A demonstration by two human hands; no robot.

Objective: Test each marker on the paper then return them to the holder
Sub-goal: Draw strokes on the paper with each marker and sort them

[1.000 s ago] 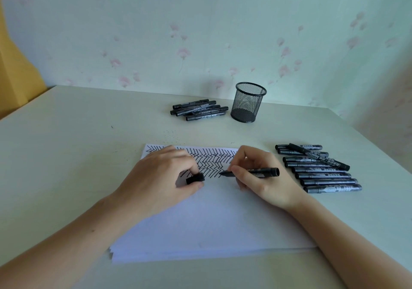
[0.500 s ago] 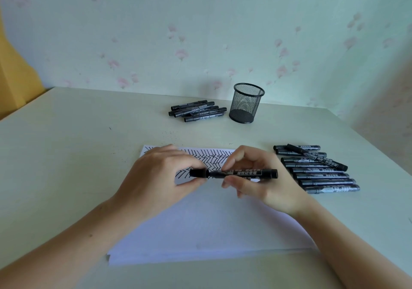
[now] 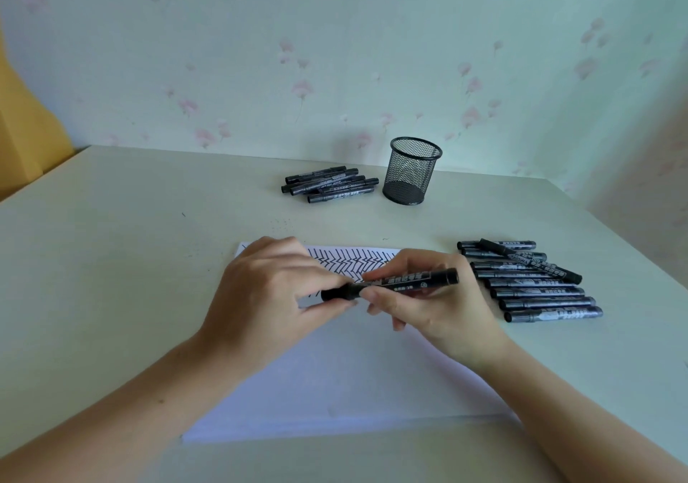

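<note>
Marker (image 3: 391,284) sits level just above the paper (image 3: 335,382), held at both ends. Left hand (image 3: 268,296) pinches the cap end, right hand (image 3: 428,303) pinches the barrel. Looks like recapping: push along the axis until it seats, no twisting. Then it goes in the mesh holder (image 3: 411,171), beyond the paper's far edge and apparently empty. Untested row (image 3: 532,281) lies right of the paper.

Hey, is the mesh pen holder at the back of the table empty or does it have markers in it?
Empty. The mesh holder stands upright, and through its mesh only the bare inside shows; no marker sticks out above its rim.
</note>
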